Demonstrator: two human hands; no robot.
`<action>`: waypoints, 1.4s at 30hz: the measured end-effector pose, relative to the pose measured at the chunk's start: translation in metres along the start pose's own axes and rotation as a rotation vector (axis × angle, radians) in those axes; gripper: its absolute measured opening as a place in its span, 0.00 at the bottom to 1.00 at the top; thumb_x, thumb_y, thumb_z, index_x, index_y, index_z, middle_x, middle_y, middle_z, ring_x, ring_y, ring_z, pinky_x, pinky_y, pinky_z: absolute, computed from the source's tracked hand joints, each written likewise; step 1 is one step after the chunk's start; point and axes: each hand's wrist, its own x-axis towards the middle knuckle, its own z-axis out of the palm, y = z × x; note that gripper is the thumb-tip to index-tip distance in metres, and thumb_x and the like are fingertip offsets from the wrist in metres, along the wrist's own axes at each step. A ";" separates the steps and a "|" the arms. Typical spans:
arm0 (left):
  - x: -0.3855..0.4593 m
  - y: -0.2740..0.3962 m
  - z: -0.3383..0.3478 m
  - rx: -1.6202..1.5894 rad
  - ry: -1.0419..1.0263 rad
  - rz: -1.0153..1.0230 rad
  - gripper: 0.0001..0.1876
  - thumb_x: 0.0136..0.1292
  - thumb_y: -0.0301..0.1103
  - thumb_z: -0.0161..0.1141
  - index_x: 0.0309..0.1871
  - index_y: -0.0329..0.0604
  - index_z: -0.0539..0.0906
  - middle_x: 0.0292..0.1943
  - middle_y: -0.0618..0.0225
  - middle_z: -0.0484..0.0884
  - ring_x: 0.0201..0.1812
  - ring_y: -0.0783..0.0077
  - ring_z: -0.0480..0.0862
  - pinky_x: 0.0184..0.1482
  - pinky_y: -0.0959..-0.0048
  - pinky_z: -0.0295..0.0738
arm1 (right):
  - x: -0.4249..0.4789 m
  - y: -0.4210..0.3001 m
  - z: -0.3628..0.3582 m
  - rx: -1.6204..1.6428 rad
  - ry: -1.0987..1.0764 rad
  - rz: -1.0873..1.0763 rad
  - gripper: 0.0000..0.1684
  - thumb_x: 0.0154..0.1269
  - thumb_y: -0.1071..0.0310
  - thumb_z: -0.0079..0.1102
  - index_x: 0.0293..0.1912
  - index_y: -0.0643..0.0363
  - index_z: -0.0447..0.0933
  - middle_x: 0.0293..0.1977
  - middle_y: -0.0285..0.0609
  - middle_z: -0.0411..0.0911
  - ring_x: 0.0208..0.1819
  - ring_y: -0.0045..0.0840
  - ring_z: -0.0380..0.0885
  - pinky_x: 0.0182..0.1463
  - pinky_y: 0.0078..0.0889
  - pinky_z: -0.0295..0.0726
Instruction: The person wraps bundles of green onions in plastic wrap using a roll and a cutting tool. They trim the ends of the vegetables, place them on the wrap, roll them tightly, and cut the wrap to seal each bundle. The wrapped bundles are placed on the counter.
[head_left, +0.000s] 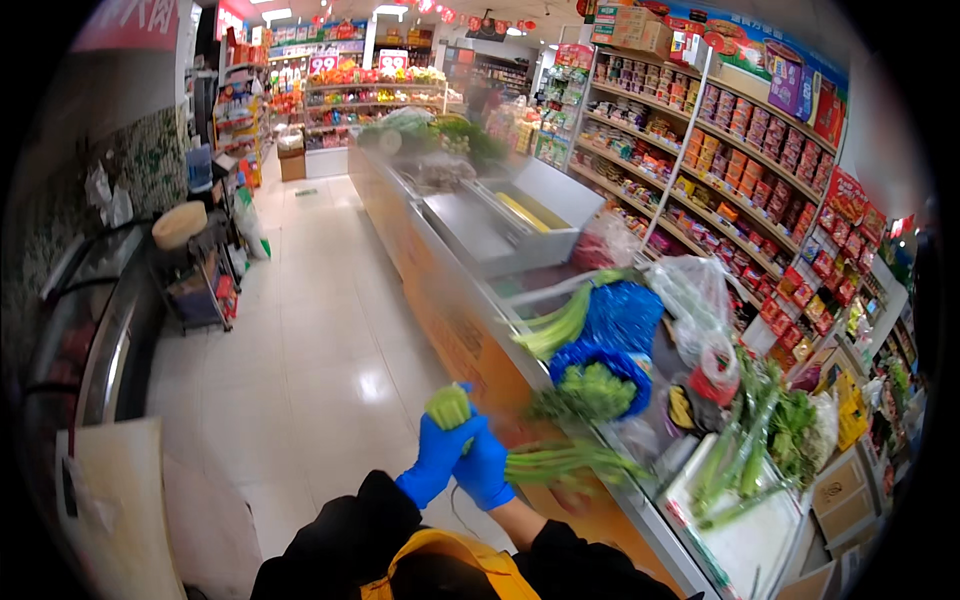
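Observation:
Both my hands wear blue gloves and meet in front of my body, beside the counter's edge. My left hand (442, 454) is closed round a bunch of green stalks (448, 406), whose pale cut ends stick up above the fingers. Pressed against it, my right hand (482, 461) grips the same bunch lower down; thin stalks and blurred leaves trail off to the right over the counter edge. On the counter, leafy greens (596, 390) poke from a blue plastic bag (619, 319), with celery-like stalks (559, 326) lying beside it.
A long counter (442, 330) runs forward on my right, bearing a metal tray (480, 225) and a white board (750, 540) with wrapped green vegetables (739, 450). Grocery shelves (720, 142) stand behind it. Left are a small cart (199, 281), a glass-fronted case (90, 322) and an upright board (112, 487).

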 end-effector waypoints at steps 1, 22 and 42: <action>0.032 -0.005 -0.026 -0.023 0.016 -0.062 0.23 0.52 0.28 0.66 0.53 0.37 0.76 0.43 0.65 0.80 0.43 0.72 0.80 0.47 0.72 0.75 | 0.029 0.000 0.019 -0.234 -0.020 -0.071 0.24 0.57 0.69 0.61 0.53 0.61 0.68 0.40 0.45 0.76 0.41 0.28 0.77 0.45 0.28 0.75; 0.613 -0.087 -0.234 0.579 -0.520 0.085 0.42 0.40 0.46 0.75 0.59 0.44 0.66 0.49 0.55 0.73 0.50 0.58 0.75 0.54 0.62 0.70 | 0.522 0.169 0.259 0.258 0.142 0.186 0.43 0.51 0.65 0.69 0.63 0.59 0.56 0.58 0.49 0.65 0.60 0.37 0.66 0.62 0.36 0.66; 1.035 -0.175 0.007 0.642 -1.149 0.141 0.26 0.57 0.48 0.63 0.52 0.38 0.77 0.42 0.54 0.81 0.45 0.60 0.81 0.50 0.62 0.73 | 0.734 0.266 -0.001 0.248 1.231 0.298 0.08 0.52 0.72 0.60 0.33 0.65 0.76 0.31 0.44 0.79 0.32 0.23 0.78 0.35 0.23 0.77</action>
